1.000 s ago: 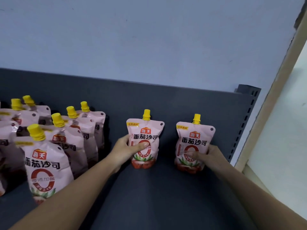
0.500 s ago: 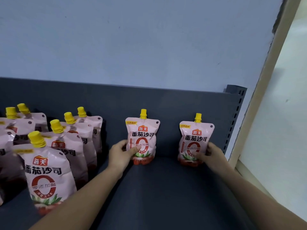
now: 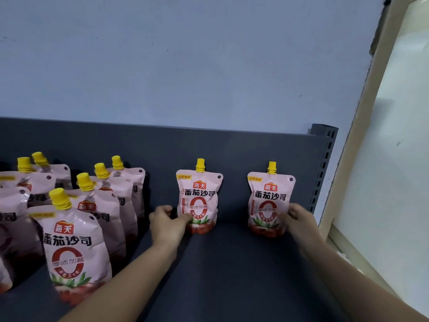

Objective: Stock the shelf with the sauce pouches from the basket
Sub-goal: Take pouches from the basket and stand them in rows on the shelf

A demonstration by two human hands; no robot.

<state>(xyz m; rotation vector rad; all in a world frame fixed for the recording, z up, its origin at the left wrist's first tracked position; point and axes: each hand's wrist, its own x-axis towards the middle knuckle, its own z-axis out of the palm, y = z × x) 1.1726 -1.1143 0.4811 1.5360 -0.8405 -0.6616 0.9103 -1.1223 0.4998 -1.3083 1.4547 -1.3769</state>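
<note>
Grey shelf [image 3: 232, 275], open stretch between left pouch [image 3: 198, 196] and right pouch [image 3: 269, 198].

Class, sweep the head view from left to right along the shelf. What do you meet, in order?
group of pouches → left hand → middle pouch → right pouch → right hand → shelf upright

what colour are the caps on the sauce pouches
Yellow caps, seen best in the head view.
</note>
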